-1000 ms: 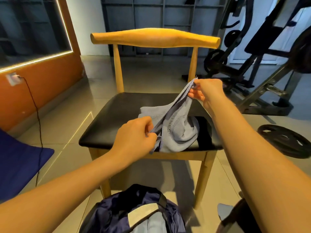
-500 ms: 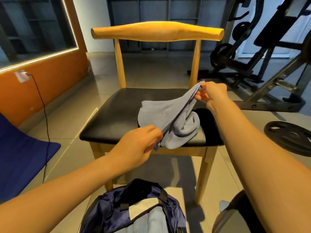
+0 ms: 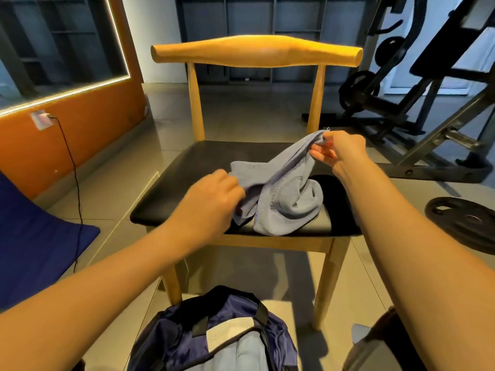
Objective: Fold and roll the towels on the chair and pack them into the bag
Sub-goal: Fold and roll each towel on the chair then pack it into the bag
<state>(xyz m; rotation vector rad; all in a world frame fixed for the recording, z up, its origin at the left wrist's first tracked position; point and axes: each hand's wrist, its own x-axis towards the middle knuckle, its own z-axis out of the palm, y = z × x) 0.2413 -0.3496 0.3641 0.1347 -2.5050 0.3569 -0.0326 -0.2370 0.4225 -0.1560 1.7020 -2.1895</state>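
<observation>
Grey-blue towel [image 3: 284,194] bunched mid-frame on black seat of wooden chair [image 3: 192,183]. Right hand [image 3: 340,151], right of centre, pinches one corner, held raised above seat. Left hand [image 3: 211,202] curled, gripping towel's near-left edge. Navy bag [image 3: 214,336] on floor, bottom centre. Weight plate [image 3: 466,223] far right

Both forearms extended forward; left grip [image 3: 211,199] curled, knuckles up; right grip [image 3: 340,149] higher, fingertips pinching.
</observation>
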